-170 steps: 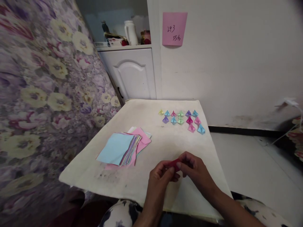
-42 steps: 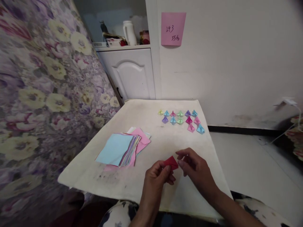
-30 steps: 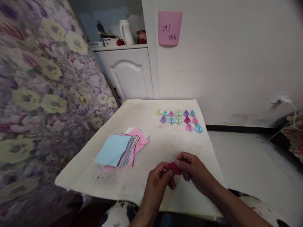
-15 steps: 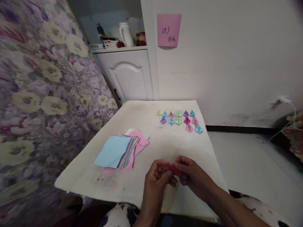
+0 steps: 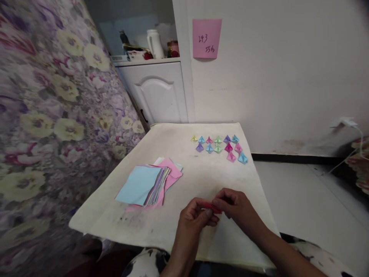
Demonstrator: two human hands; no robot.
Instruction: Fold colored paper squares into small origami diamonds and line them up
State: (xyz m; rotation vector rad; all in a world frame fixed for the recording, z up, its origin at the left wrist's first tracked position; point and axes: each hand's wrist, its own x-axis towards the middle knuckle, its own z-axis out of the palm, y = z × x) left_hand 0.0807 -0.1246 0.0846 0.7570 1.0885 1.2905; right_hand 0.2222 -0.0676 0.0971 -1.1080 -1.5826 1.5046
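Note:
A small folded piece of red paper (image 5: 212, 207) is held between my two hands, above the front part of the table. My left hand (image 5: 197, 215) pinches it from the left, thumb on top and fingers beneath. At its right end, my right hand (image 5: 230, 203) has closed fingertips on the paper's upper edge. Farther back on the table lie several small folded paper pieces (image 5: 218, 148) in rows, coloured yellow, blue, purple, green and pink. The fingers partly hide the red paper's shape.
A stack of coloured paper sheets (image 5: 138, 184), light blue on top, lies at the left of the cream-covered table (image 5: 98, 207). A pink note (image 5: 206, 38) hangs on the wall. A flowered curtain (image 5: 66, 115) borders the left side; a white cabinet (image 5: 161, 92) stands behind.
My right hand's fingers have shifted up along the red paper's right end, and the paper sits a little flatter. The whole view has moved slightly.

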